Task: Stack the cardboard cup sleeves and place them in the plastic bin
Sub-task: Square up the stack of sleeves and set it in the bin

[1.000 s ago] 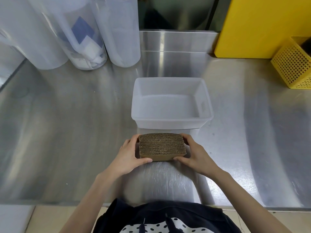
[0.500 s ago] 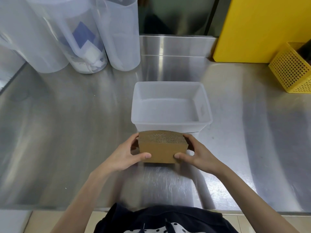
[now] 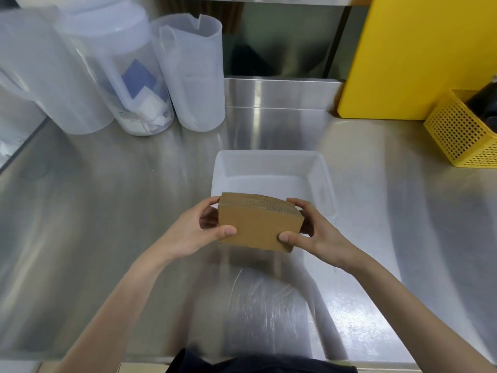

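A thick stack of brown cardboard cup sleeves (image 3: 256, 227) is held in the air between both hands, its flat face toward me and its corrugated edges on top. My left hand (image 3: 200, 231) grips its left end and my right hand (image 3: 313, 234) grips its right end. The stack hangs at the near rim of the translucent white plastic bin (image 3: 326, 181), covering part of that rim. What shows of the bin's inside holds nothing.
Three translucent plastic pitchers (image 3: 191, 74) stand at the back left of the steel counter (image 3: 107, 211). A yellow board (image 3: 419, 55) leans at the back right, with a yellow perforated basket (image 3: 462, 130) beside it.
Both hands lifted the sleeve stack off the counter, turned its flat face toward me and carried it up to the bin's near rim. The view has tilted upward.
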Demonstrator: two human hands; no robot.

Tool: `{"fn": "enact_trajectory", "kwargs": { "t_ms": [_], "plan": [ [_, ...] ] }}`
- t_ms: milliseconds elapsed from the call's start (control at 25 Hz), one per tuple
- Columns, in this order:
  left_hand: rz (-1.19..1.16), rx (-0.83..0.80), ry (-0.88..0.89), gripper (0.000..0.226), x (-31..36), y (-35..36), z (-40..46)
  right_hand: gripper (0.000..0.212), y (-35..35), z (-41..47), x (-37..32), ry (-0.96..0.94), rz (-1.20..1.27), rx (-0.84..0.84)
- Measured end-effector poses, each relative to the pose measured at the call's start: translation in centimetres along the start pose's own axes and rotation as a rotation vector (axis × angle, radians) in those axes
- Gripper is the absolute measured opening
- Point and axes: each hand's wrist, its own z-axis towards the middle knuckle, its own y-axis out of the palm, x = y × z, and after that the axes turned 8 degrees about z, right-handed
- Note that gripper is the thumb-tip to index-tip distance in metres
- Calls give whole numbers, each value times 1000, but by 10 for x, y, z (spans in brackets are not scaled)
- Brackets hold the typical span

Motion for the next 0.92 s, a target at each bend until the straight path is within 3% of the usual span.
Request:
{"fn": "enact_trajectory", "kwargs": {
  "t_ms": [240, 360, 560, 920],
  "plan": [
    [24, -45, 21, 50, 19, -23, 27, 51, -11, 17, -19, -31, -56, 12],
    [66, -93, 5, 53, 25, -35, 43, 51, -14, 27, -28, -1, -97, 29],
    [144, -154, -6, 40, 37, -52, 77, 59, -17, 50, -40, 60, -178, -7],
    [439, -234, -96, 55, 46, -61, 138, 58, -11, 98, -27, 257, -263, -142]
  ]
}}
